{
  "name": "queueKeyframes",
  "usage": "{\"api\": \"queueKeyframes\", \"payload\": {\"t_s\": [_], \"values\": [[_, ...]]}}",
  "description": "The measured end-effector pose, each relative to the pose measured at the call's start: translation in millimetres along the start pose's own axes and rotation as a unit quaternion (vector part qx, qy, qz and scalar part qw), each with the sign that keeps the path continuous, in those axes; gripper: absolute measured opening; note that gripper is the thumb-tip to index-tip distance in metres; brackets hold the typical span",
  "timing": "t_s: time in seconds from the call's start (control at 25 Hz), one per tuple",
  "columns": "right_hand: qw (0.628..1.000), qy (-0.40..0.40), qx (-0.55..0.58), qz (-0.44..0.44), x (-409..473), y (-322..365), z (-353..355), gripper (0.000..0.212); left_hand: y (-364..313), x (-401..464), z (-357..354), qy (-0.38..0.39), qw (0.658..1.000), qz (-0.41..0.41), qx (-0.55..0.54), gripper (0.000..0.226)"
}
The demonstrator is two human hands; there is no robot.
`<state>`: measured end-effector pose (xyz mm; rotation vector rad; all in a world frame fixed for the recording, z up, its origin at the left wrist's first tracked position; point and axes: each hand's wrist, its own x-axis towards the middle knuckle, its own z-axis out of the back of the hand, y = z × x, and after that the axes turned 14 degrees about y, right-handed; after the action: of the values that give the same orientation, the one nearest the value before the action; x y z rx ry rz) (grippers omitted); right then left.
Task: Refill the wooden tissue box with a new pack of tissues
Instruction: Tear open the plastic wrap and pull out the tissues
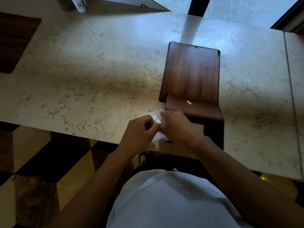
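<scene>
Both hands cover most of the white tissue pack; its shape can't be made out. The right hand hides the wooden box's near corner and part of its opening.

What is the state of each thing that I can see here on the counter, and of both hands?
Wooden tissue box: open, near the counter edge.
Wooden lid: off, flat on the counter behind the box.
Tissue pack: held by both hands, beside the box.
Left hand: closed on the pack.
Right hand: closed on the pack.

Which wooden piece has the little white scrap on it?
The small lower wooden piece near the hands, with a white scrap on it. The big wooden board behind is bare.
</scene>
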<state>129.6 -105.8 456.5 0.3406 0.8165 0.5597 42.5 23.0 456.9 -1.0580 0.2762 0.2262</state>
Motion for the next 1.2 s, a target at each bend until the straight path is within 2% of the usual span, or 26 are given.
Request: {"api": "queueKeyframes", "payload": {"t_s": [0.08, 0.16, 0.24, 0.4, 0.48, 0.56, 0.6, 0.68, 0.72, 0.76, 0.84, 0.96, 1.0, 1.12, 1.2], "values": [[0.999, 0.036, -0.011, -0.011, 1.7, -0.9, -0.2, 0.023, -2.8, 0.5, -8.3, 0.01, 1.0, -0.022, 0.011, 0.026], [0.998, 0.046, -0.04, -0.019, 3.0, -4.9, -0.6, 0.007, -3.8, 1.4, -15.8, 0.005, 0.999, -0.04, 0.031, 0.025], [0.998, 0.034, -0.041, -0.029, 2.3, -8.8, -2.0, 0.022, -2.2, 3.2, -20.6, -0.001, 0.998, -0.049, 0.042, 0.024], [0.998, -0.004, -0.047, -0.029, 0.6, -12.4, -9.2, 0.031, 2.1, 4.0, -25.5, -0.001, 0.997, -0.064, 0.045, 0.028], [0.998, -0.058, -0.021, -0.009, -0.7, -10.5, -12.4, 0.038, 6.9, 2.7, -29.3, -0.032, 0.999, -0.034, -0.019, 0.035], [0.994, -0.112, -0.007, 0.012, -3.9, -7.2, -13.7, 0.044, 19.2, 2.4, -34.1, -0.063, 0.979, 0.078, -0.178, 0.045], [0.991, -0.13, -0.011, 0.022, -6.2, -5.4, -13.5, 0.047, 27.3, 4.9, -34.0, -0.055, 0.939, 0.167, -0.294, 0.054], [0.987, -0.149, -0.026, 0.052, -11.3, -1.7, -12.3, 0.05, 43.8, 10.6, -29.9, -0.004, 0.785, 0.312, -0.535, 0.073], [0.986, -0.15, -0.029, 0.07, -14.0, -0.3, -11.9, 0.051, 50.7, 13.9, -26.9, 0.015, 0.719, 0.339, -0.606, 0.08], [0.985, -0.146, -0.032, 0.085, -16.8, 1.7, -11.7, 0.051, 54.4, 18.1, -23.7, 0.022, 0.679, 0.346, -0.647, 0.087], [0.986, -0.124, -0.051, 0.097, -20.7, 4.3, -13.1, 0.052, 55.4, 28.1, -19.1, 0.005, 0.644, 0.334, -0.688, 0.097], [0.989, -0.101, -0.038, 0.097, -25.6, 8.0, -15.1, 0.056, 51.3, 41.5, -18.7, -0.033, 0.653, 0.279, -0.703, 0.103], [0.99, -0.099, -0.015, 0.102, -27.8, 9.2, -14.2, 0.054, 50.2, 43.9, -20.2, -0.054, 0.674, 0.259, -0.69, 0.098], [0.982, -0.114, 0.09, 0.124, -34.0, 9.1, -7.7, 0.054, 53.1, 45.5, -26.2, -0.165, 0.776, 0.252, -0.555, 0.075], [0.977, -0.123, 0.129, 0.117, -36.7, 5.1, -3.2, 0.059, 59.1, 45.0, -23.3, -0.18, 0.827, 0.239, -0.476, 0.076]]}}
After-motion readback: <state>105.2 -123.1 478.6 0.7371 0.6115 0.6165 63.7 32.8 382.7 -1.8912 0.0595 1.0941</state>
